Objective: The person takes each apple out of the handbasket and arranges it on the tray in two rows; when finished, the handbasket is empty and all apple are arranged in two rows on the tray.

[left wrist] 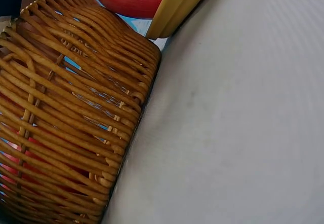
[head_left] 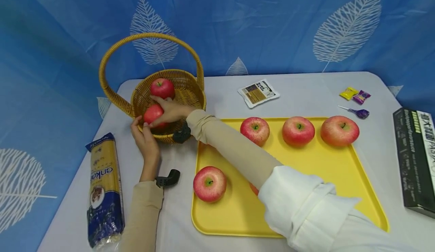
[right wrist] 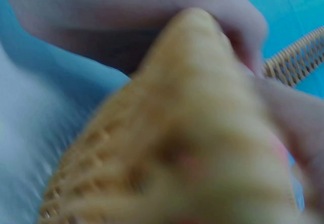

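A woven basket point(head_left: 149, 135) with a tall arched handle stands at the back left. Inside it are two red apples; the rear apple point(head_left: 162, 88) lies untouched against the far wall. My right hand point(head_left: 173, 113) reaches in over the rim, thumb and fingers spread around the nearer apple point(head_left: 154, 114). At the basket's left front, my left hand point(head_left: 147, 142) holds the rim, its fingers and thumb beside that apple. The left wrist view shows the basket's wicker wall point(left wrist: 76, 97) close up. In the right wrist view the basket point(right wrist: 202, 133) is blurred.
A yellow tray point(head_left: 306, 176) carries several apples point(head_left: 209, 184), one mostly hidden under my right sleeve. A blue-and-gold food packet point(head_left: 105, 191) lies left. Behind the tray are a white packet point(head_left: 259, 93), candies point(head_left: 361, 97) and a lollipop point(head_left: 361, 113). A black box point(head_left: 412, 161) sits far right.
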A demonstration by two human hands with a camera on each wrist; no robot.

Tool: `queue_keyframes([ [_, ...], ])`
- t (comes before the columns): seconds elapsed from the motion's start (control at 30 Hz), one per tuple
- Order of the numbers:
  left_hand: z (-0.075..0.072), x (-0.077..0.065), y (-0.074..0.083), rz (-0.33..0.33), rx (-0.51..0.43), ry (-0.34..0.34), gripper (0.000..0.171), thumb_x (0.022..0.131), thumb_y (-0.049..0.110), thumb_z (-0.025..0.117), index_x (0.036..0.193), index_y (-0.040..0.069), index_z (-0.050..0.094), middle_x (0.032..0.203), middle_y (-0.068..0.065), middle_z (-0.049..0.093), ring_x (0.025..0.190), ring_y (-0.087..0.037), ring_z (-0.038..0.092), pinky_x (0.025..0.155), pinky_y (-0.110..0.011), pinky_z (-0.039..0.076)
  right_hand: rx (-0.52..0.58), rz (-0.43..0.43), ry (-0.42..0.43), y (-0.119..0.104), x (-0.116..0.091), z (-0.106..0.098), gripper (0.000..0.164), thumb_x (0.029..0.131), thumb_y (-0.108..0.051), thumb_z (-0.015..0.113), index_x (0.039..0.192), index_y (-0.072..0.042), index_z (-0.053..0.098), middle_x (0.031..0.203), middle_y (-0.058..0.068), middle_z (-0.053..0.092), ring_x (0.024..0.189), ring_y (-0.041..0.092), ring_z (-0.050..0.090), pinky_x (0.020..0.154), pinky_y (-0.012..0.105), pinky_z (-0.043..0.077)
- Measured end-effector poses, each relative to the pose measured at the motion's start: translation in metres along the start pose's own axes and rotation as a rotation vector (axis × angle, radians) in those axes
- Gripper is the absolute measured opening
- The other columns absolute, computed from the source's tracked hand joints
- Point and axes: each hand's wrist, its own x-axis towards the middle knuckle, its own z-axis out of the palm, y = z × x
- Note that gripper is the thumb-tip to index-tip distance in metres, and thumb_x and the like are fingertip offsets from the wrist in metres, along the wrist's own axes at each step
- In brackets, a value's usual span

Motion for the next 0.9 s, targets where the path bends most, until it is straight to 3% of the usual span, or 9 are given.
queue_keyframes([
  [0.1, 0.004, -0.002, -0.001, 0.003, -0.013, -0.019, 0.036, 0.091, 0.015, 0.035, 0.125, 0.004, 0.041, 0.134, -0.007, 0.039, 0.127, -0.014, 0.032, 0.106, -0.031, 0.022, 0.006, -0.033, 0.019, 0.007, 0.000, 0.006, 0.093, 0.075, -0.042, 0.066, 0.146, -0.025, 0.009, 0.142, 0.014, 0.023, 0.128, 0.022, 0.032, 0.098, 0.031, 0.038],
  [0.27, 0.012, -0.005, -0.002, 0.019, -0.019, -0.047, 0.037, 0.090, 0.015, 0.036, 0.125, 0.004, 0.041, 0.134, -0.008, 0.038, 0.127, -0.015, 0.032, 0.106, -0.032, 0.022, -0.059, -0.060, 0.100, 0.011, -0.004, 0.012, 0.079, 0.077, -0.040, 0.065, 0.142, -0.019, 0.025, 0.136, 0.008, 0.041, 0.121, 0.020, 0.038, 0.090, 0.027, 0.042],
  [0.47, 0.015, -0.004, -0.001, 0.037, -0.003, -0.047, 0.037, 0.091, 0.016, 0.037, 0.124, 0.003, 0.042, 0.134, -0.009, 0.039, 0.127, -0.015, 0.032, 0.106, -0.031, 0.022, -0.097, 0.039, 0.201, 0.007, -0.016, 0.002, 0.071, 0.071, -0.040, 0.070, 0.128, -0.013, 0.037, 0.119, 0.008, 0.049, 0.106, 0.017, 0.050, 0.082, 0.026, 0.045],
  [0.63, 0.013, -0.003, 0.000, 0.026, 0.001, -0.049, 0.038, 0.091, 0.017, 0.036, 0.125, 0.002, 0.041, 0.136, -0.009, 0.037, 0.128, -0.017, 0.031, 0.106, -0.034, 0.021, -0.105, 0.097, 0.272, -0.001, -0.029, -0.019, 0.075, 0.068, -0.044, 0.073, 0.125, -0.016, 0.034, 0.121, 0.005, 0.045, 0.109, 0.015, 0.049, 0.084, 0.027, 0.046],
  [0.77, 0.007, -0.002, -0.001, -0.003, 0.017, -0.033, 0.038, 0.091, 0.018, 0.035, 0.126, 0.005, 0.041, 0.137, -0.007, 0.036, 0.130, -0.016, 0.029, 0.108, -0.032, 0.019, -0.125, 0.034, 0.334, -0.015, -0.059, -0.044, 0.076, 0.065, -0.047, 0.074, 0.124, -0.019, 0.035, 0.124, 0.000, 0.047, 0.109, 0.012, 0.050, 0.083, 0.027, 0.047],
  [0.9, 0.001, -0.003, -0.003, -0.025, 0.008, -0.016, 0.038, 0.092, 0.019, 0.034, 0.127, 0.006, 0.040, 0.137, -0.006, 0.035, 0.132, -0.014, 0.026, 0.109, -0.030, 0.017, -0.137, -0.073, 0.407, -0.023, -0.115, -0.066, 0.069, 0.062, -0.044, 0.077, 0.114, -0.019, 0.040, 0.117, -0.002, 0.051, 0.103, 0.010, 0.052, 0.080, 0.025, 0.047],
])
